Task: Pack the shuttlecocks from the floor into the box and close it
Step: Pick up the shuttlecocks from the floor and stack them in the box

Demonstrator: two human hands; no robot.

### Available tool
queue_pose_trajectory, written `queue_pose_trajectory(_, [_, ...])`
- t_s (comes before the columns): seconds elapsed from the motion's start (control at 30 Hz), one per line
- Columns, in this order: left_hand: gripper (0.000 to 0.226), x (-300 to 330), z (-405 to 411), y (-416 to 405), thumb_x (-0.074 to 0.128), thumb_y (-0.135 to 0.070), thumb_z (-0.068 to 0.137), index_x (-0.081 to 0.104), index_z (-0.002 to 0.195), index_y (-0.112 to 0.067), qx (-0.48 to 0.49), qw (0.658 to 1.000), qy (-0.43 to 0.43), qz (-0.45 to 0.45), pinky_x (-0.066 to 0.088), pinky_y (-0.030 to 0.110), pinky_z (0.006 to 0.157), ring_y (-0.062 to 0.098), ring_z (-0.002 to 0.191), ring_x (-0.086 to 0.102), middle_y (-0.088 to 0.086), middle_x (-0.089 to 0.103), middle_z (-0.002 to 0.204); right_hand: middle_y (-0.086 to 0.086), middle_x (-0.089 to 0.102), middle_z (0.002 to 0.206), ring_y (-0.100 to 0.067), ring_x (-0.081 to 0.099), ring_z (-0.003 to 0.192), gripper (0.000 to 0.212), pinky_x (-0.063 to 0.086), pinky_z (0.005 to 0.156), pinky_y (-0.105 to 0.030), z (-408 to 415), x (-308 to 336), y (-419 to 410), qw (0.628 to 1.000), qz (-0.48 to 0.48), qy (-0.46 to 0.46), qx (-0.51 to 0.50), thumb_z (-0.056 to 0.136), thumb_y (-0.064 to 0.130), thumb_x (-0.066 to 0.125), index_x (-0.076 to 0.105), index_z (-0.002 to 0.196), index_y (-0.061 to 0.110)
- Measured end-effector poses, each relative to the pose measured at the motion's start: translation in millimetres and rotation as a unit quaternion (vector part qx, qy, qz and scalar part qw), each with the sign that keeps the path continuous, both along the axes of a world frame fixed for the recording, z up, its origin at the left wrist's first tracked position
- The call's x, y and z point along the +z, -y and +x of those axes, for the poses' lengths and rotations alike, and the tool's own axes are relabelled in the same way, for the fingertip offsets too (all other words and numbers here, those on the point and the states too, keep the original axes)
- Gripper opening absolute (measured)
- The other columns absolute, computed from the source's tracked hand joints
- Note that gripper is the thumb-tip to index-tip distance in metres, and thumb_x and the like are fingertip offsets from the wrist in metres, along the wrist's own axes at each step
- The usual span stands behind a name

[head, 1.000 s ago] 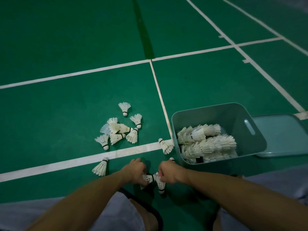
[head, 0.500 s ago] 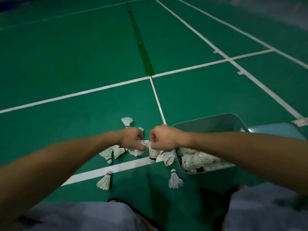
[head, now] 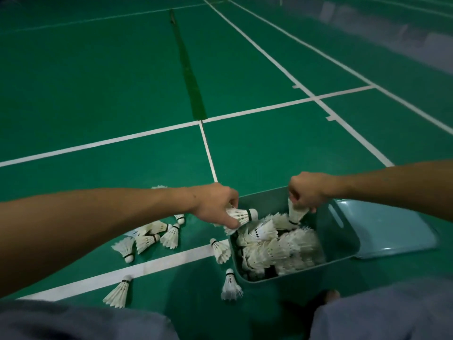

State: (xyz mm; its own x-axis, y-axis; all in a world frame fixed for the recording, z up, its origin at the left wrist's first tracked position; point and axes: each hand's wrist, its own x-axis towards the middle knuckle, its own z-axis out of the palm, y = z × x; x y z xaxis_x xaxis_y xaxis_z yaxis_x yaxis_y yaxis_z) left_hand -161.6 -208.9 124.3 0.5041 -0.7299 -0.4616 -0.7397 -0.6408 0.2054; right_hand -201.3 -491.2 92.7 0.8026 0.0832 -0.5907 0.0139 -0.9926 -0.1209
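A teal plastic box (head: 343, 239) stands on the green court floor, holding a heap of white feather shuttlecocks (head: 279, 246). My left hand (head: 215, 204) grips a shuttlecock (head: 241, 215) by its feathers at the box's left rim, cork pointing right. Over the box's far side, my right hand (head: 306, 190) holds another shuttlecock (head: 296, 213), cork down. Several loose shuttlecocks (head: 152, 238) lie on the floor left of the box, one (head: 220, 250) against its left wall, one (head: 230, 285) by its near corner, one (head: 117, 292) farther left.
The box's teal lid (head: 384, 229) lies flat on the floor right of the box. White court lines cross the green floor (head: 122, 94). My knees in grey shorts (head: 382, 312) fill the bottom edge of the view.
Both hands lifted a shuttlecock each from the floor in front of me and carried them right, to above the box. The view tilted up a little.
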Motion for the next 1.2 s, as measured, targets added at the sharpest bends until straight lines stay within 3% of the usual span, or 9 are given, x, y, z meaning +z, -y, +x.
queue_pose_trajectory(0.13, [0.044,-33.6,-0.4,18.5,0.068,-0.058,0.087,0.059,0.109,-0.022,-0.001,0.999,-0.023,-0.038,0.06,0.042,0.074,0.022,0.083,0.068,0.002,0.071,0.093,-0.01,0.077,0.07,-0.015,0.076,0.059,0.014,0.066,0.068,-0.038,-1.1,-53.0,6.0,0.991,0.067,-0.022,-0.111,0.092,0.01,0.065,0.073,0.088,-0.001])
queue_pose_trajectory(0.27, [0.043,-53.0,9.7,26.6,0.067,-0.057,0.087,0.059,0.113,-0.025,0.035,0.993,-0.026,-0.109,0.059,0.042,0.073,0.014,0.081,0.067,-0.004,0.07,0.094,-0.016,0.076,0.071,-0.022,0.076,0.061,0.017,0.066,0.068,-0.041,1.6,-81.6,6.8,0.973,0.109,-0.055,-0.198,0.092,0.009,0.066,0.073,0.093,-0.006])
queue_pose_trajectory(0.5, [0.042,-67.2,20.8,12.7,0.063,-0.065,0.085,0.057,0.112,-0.033,0.075,0.985,-0.022,-0.151,0.058,0.046,0.07,0.018,0.079,0.067,-0.003,0.07,0.091,-0.011,0.076,0.068,-0.027,0.078,0.068,0.023,0.065,0.062,-0.035,15.1,-91.0,24.7,0.959,0.141,-0.033,-0.245,0.092,0.02,0.071,0.074,0.09,-0.003])
queue_pose_trajectory(0.77, [0.049,-66.9,15.3,9.3,0.058,-0.071,0.085,0.055,0.116,-0.033,0.082,0.985,-0.003,-0.153,0.059,0.042,0.071,0.016,0.08,0.067,-0.002,0.071,0.092,-0.014,0.077,0.072,-0.016,0.068,0.051,0.017,0.056,0.05,-0.028,0.7,-111.5,15.4,0.917,0.196,-0.065,-0.34,0.091,0.014,0.076,0.075,0.093,-0.002])
queue_pose_trajectory(0.9, [0.045,-64.6,15.1,10.4,0.063,-0.065,0.085,0.057,0.114,-0.032,0.09,0.985,-0.004,-0.149,0.06,0.042,0.069,0.012,0.078,0.067,-0.005,0.07,0.091,-0.018,0.077,0.085,-0.02,0.075,0.065,0.01,0.06,0.059,-0.03,-9.8,-119.9,7.1,0.896,0.234,-0.074,-0.369,0.093,0.007,0.073,0.072,0.097,-0.002])
queue_pose_trajectory(1.0, [0.049,-63.2,14.1,12.5,0.06,-0.069,0.083,0.057,0.115,-0.032,0.086,0.987,0.001,-0.137,0.061,0.041,0.071,0.012,0.08,0.067,-0.005,0.07,0.092,-0.018,0.077,0.093,-0.021,0.077,0.072,0.01,0.061,0.062,-0.032,-14.3,-119.5,6.4,0.895,0.239,-0.091,-0.366,0.094,0.006,0.07,0.071,0.102,0.0])
queue_pose_trajectory(1.1, [0.049,-57.5,12.6,15.0,0.062,-0.067,0.084,0.058,0.117,-0.03,0.078,0.988,0.004,-0.135,0.061,0.039,0.073,0.007,0.082,0.065,-0.007,0.069,0.094,-0.016,0.077,0.098,-0.022,0.077,0.076,0.015,0.063,0.065,-0.032,-7.3,-109.9,8.1,0.945,0.164,-0.099,-0.266,0.094,0.016,0.072,0.075,0.1,0.002])
queue_pose_trajectory(1.17, [0.047,-52.0,10.9,15.7,0.068,-0.062,0.084,0.059,0.115,-0.028,0.074,0.988,0.008,-0.134,0.06,0.039,0.073,0.008,0.085,0.063,-0.008,0.067,0.096,-0.011,0.078,0.102,-0.022,0.076,0.085,0.019,0.062,0.073,-0.031,1.3,-92.6,5.7,0.973,0.133,-0.036,-0.186,0.096,0.024,0.069,0.076,0.101,0.007])
queue_pose_trajectory(1.2, [0.046,-49.8,10.2,15.6,0.07,-0.059,0.084,0.06,0.115,-0.027,0.07,0.989,0.012,-0.131,0.059,0.039,0.074,0.01,0.089,0.063,-0.008,0.066,0.097,-0.008,0.077,0.105,-0.019,0.074,0.087,0.02,0.06,0.075,-0.03,5.2,-81.9,2.3,0.968,0.17,-0.009,-0.182,0.098,0.027,0.067,0.075,0.105,0.01])
